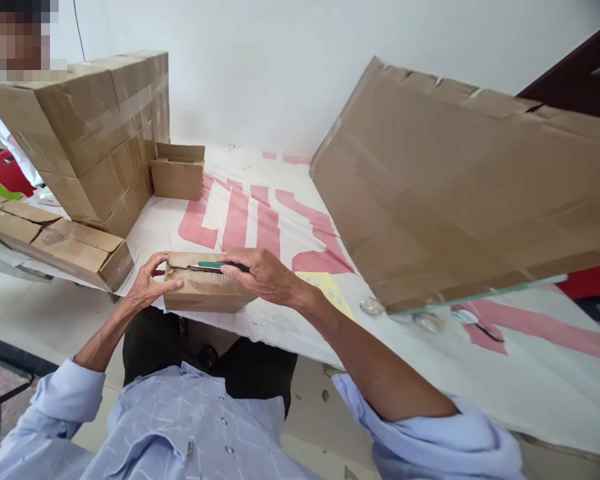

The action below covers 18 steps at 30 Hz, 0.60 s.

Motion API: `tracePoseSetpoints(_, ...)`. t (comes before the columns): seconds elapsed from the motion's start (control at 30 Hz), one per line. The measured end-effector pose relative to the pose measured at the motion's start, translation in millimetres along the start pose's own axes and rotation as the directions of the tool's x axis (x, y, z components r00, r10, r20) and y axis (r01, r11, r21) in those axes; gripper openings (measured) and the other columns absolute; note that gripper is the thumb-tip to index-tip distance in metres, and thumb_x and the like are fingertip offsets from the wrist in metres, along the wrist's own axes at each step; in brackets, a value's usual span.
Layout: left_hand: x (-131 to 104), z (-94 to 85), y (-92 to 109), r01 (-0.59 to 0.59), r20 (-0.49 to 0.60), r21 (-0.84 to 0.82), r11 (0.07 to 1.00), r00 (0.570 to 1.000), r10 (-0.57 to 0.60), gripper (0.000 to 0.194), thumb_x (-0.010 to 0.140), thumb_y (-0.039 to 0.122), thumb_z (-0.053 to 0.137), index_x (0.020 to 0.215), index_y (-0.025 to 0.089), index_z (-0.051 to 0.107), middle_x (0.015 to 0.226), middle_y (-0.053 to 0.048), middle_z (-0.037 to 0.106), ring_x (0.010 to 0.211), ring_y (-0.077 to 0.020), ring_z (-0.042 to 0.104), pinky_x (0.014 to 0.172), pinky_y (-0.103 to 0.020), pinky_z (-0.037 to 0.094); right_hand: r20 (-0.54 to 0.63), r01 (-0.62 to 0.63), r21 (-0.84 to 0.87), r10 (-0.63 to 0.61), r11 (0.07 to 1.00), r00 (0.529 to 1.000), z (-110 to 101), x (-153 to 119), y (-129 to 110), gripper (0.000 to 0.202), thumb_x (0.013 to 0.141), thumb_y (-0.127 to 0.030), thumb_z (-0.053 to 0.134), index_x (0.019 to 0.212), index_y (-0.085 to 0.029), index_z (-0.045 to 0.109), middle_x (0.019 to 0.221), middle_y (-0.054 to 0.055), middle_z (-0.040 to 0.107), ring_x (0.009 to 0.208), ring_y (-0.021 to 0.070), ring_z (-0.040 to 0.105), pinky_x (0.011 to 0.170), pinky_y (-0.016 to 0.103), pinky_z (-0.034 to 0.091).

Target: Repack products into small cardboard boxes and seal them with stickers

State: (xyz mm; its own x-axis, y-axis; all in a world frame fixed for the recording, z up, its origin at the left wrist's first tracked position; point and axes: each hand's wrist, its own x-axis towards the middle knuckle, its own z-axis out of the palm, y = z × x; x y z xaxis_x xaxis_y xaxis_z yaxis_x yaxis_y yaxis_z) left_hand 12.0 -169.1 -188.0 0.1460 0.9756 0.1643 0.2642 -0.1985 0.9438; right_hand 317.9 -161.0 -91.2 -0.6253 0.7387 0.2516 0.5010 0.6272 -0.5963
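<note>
A small cardboard box (200, 301) sits at the front edge of the table, close to my body. My left hand (153, 283) grips its left end, thumb on the top and fingers at the far corner. In my right hand (263, 275) is a green-handled utility knife (211, 265), its blade pointing left along the seam in the box's top. The palm hides part of the knife's handle and the right end of the box. Whether the blade is inside the seam or just lies on it, I cannot tell.
Stacked cardboard boxes (100, 127) stand at the left, with an open small box (177, 181) beside them and long boxes (75, 247) in front. A large cardboard sheet (470, 187) leans at the right. Near it lie a yellow sheet (330, 290), tape rolls (371, 306) and a magnifying glass (473, 319).
</note>
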Motion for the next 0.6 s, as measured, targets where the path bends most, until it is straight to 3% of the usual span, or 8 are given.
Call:
tracePoseSetpoints(0.1,-1,0.9,-1,-0.003,-0.001,0.003,1.0,1.0,0.003,0.06,0.07,0.054,0.091,0.12,0.025,0.072,0.145,-0.011,0.066,0.136,-0.0349,0.064,0.108,-0.046,0.058,0.058,0.038,-0.135,-0.031,0.99,0.998,-2,13,-5,0.03,0.108,-0.032,0.055,0.105,-0.02,0.083,0.093,0.006,0.08,0.082,0.0189,0.068,0.078,0.032,0.049)
tracePoseSetpoints(0.33,-2,0.5,-3,-0.017,0.015,0.039,0.999,1.0,0.016,0.062,0.071,0.053,0.091,0.124,0.027,0.071,0.146,-0.011,0.066,0.136,-0.0346,0.063,0.107,-0.047,0.057,0.181,0.093,-0.381,-0.025,0.92,0.983,6,35,-10,0.031,0.112,-0.031,0.053,0.118,-0.022,0.083,0.105,0.007,0.082,0.093,0.0218,0.071,0.075,0.031,0.046)
tracePoseSetpoints(0.43,-2,0.0,-4,-0.03,0.018,0.055,0.998,0.999,0.029,0.058,0.074,0.052,0.09,0.123,0.027,0.071,0.143,-0.01,0.066,0.134,-0.0338,0.064,0.106,-0.046,0.058,0.226,0.1,-0.481,0.013,0.871,0.974,5,37,-5,0.028,0.111,-0.031,0.057,0.112,-0.022,0.083,0.101,0.008,0.081,0.089,0.0216,0.071,0.068,0.03,0.041)
tracePoseSetpoints(0.6,-2,-4.5,-4,-0.055,0.037,0.091,0.994,0.998,0.052,0.051,0.079,0.052,0.085,0.122,0.027,0.071,0.141,-0.008,0.066,0.134,-0.0329,0.064,0.106,-0.045,0.057,0.197,0.008,-0.482,0.1,0.876,0.975,-30,12,21,0.026,0.106,-0.037,0.068,0.088,-0.023,0.081,0.089,0.008,0.078,0.08,0.0223,0.069,0.065,0.031,0.037)
